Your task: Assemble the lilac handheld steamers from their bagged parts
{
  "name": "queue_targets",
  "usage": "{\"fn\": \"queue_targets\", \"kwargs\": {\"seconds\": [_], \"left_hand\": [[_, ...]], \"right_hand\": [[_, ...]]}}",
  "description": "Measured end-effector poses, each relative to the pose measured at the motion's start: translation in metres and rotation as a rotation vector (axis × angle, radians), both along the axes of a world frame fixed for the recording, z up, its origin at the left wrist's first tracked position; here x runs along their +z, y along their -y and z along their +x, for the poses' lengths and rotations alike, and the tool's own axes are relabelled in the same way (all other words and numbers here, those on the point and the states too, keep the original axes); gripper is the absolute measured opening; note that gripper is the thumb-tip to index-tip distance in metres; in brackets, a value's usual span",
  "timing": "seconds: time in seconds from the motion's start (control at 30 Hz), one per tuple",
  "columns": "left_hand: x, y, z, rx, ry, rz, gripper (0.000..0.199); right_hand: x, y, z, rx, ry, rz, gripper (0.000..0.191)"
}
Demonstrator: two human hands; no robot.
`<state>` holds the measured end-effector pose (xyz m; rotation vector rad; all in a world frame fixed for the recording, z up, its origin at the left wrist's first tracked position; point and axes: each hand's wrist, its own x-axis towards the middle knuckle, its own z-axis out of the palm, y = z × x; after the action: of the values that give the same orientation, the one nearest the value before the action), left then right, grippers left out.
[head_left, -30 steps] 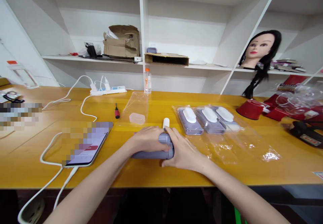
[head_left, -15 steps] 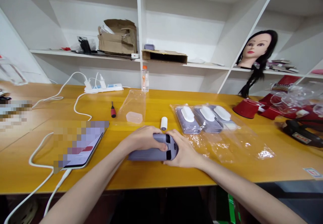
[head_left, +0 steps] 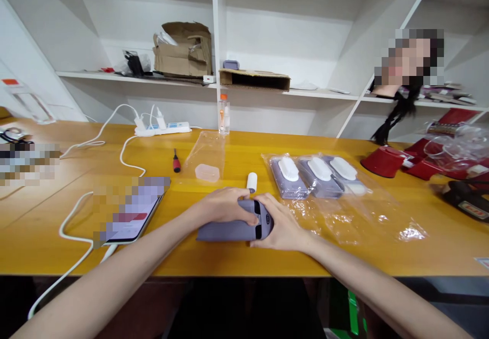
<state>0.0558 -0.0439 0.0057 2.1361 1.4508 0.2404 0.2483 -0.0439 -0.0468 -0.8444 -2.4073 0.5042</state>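
Note:
A grey-purple oblong device (head_left: 225, 231), with black strips and a dark oval spot at its rounded right end, lies on its side low over the table. My left hand (head_left: 223, 207) is closed over its top, thumb pressed by the black strips. Around the right end wraps my right hand (head_left: 282, 227), fingers on the far edge and thumb on the near one. Just beyond the hands is a small white cylinder (head_left: 251, 182) with a grey end. Palms and fingers hide part of the device.
Several bagged grey-purple units with white tops (head_left: 288, 170) lie to the right. At the left are a charging phone (head_left: 133, 216), a red-handled screwdriver (head_left: 176, 163) and a clear plastic bag (head_left: 208, 150). A power strip (head_left: 168, 129) and bottle (head_left: 224, 117) stand behind.
The whole view has shifted a little, so the table things appear slightly higher and farther right. Both hands keep nearly the same hold on the device.

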Motion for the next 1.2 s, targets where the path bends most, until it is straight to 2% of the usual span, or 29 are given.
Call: {"fn": "queue_targets", "kwargs": {"seconds": [0.17, 0.37, 0.53, 0.6, 0.67, 0.73, 0.8, 0.93, 1.07, 1.2], "left_hand": [[-0.003, 0.004, -0.002, -0.007, -0.022, 0.086, 0.051], [-0.005, 0.004, 0.003, 0.014, -0.115, 0.172, 0.050], [-0.004, 0.013, -0.002, -0.027, -0.125, 0.348, 0.051], [-0.005, 0.016, -0.012, 0.076, -0.075, 0.458, 0.052], [-0.010, 0.017, -0.022, 0.328, 0.093, 0.523, 0.051], [-0.018, 0.015, -0.028, 0.487, 0.292, 0.504, 0.048], [-0.027, 0.011, -0.028, 0.490, 0.418, 0.465, 0.041], [-0.037, 0.010, -0.017, 0.493, 0.383, 0.495, 0.035], [-0.031, 0.018, -0.008, 0.511, 0.316, 0.507, 0.033], [-0.020, 0.021, -0.005, 0.481, 0.349, 0.576, 0.029]], "right_hand": [[-0.002, -0.004, 0.000, 0.013, 0.037, -0.011, 0.099], [0.003, -0.003, -0.003, -0.038, 0.128, 0.025, 0.100], [0.005, 0.000, -0.005, -0.115, 0.152, -0.005, 0.103], [0.003, 0.000, -0.006, -0.161, 0.113, -0.011, 0.105], [0.002, -0.001, -0.007, -0.203, 0.075, -0.010, 0.101], [0.002, -0.001, -0.010, -0.220, 0.064, -0.016, 0.097], [0.002, -0.001, -0.013, -0.232, 0.073, -0.018, 0.097], [0.001, 0.003, -0.016, -0.256, 0.120, 0.020, 0.105], [0.000, 0.007, -0.017, -0.274, 0.139, 0.054, 0.110], [0.001, 0.009, -0.019, -0.290, 0.103, 0.067, 0.103]]}}
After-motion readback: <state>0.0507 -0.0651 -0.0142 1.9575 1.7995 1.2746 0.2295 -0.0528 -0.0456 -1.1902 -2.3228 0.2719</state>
